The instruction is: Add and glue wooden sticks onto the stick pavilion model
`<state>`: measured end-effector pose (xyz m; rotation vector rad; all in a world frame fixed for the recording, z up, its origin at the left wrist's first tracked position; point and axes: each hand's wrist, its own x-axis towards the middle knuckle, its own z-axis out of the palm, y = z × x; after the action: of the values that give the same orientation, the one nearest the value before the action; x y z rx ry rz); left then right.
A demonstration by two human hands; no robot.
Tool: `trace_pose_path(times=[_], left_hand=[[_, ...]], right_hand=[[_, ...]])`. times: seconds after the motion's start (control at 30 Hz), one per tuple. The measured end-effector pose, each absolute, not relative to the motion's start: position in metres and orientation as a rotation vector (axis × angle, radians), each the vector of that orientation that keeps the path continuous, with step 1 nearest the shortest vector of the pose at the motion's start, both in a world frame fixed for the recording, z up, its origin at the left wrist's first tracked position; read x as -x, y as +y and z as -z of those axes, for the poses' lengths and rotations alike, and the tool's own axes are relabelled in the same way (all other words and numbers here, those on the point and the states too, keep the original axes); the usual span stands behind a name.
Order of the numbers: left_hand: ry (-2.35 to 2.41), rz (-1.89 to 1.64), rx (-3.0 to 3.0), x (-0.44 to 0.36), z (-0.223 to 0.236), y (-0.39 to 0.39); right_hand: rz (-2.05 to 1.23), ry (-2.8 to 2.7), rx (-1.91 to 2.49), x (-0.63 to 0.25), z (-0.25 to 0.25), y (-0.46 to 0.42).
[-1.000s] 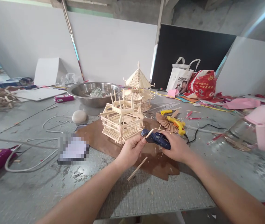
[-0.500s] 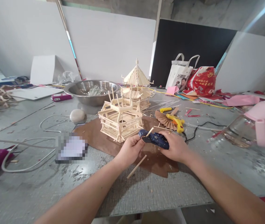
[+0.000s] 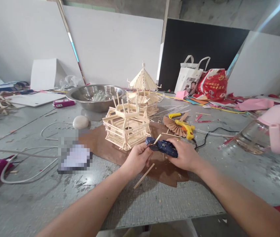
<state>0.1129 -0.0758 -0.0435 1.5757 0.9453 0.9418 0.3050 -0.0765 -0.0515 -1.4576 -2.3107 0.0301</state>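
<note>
Over the brown sheet (image 3: 163, 169), my right hand (image 3: 185, 154) is wrapped around a dark blue, speckled hand tool (image 3: 168, 148) that looks like a cutter. My left hand (image 3: 137, 158) is closed in a pinch at the tool's other end, on a thin wooden stick (image 3: 158, 139) that crosses the tool and sticks up past it. The fingertips partly hide the stick's lower end. Another short wooden stick (image 3: 144, 176) lies below my left hand. Just beyond that hand stands a many-sided open frame (image 3: 127, 126) built of wooden sticks.
Behind the frame rises a stick pavilion (image 3: 143, 82) with a pointed roof. A steel bowl (image 3: 75, 95) stands left of it. Yellow glue guns (image 3: 185, 126) lie right, with a cord. Further right is a glass jug (image 3: 248, 141). A white stone-like object (image 3: 80, 122) sits left.
The view has shifted very slightly. Both hands keep their grip on the tool and stick, and the stick is almost unmoved.
</note>
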Motion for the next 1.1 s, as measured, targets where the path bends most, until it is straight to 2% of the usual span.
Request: trace_pose_path(times=[1.1], left_hand=[[0.973,-0.926,-1.58,-0.1157,0.0419,-0.0782]], right_hand=[[-0.13,-2.305,1.595,-0.3001,0.0445,-0.0854]])
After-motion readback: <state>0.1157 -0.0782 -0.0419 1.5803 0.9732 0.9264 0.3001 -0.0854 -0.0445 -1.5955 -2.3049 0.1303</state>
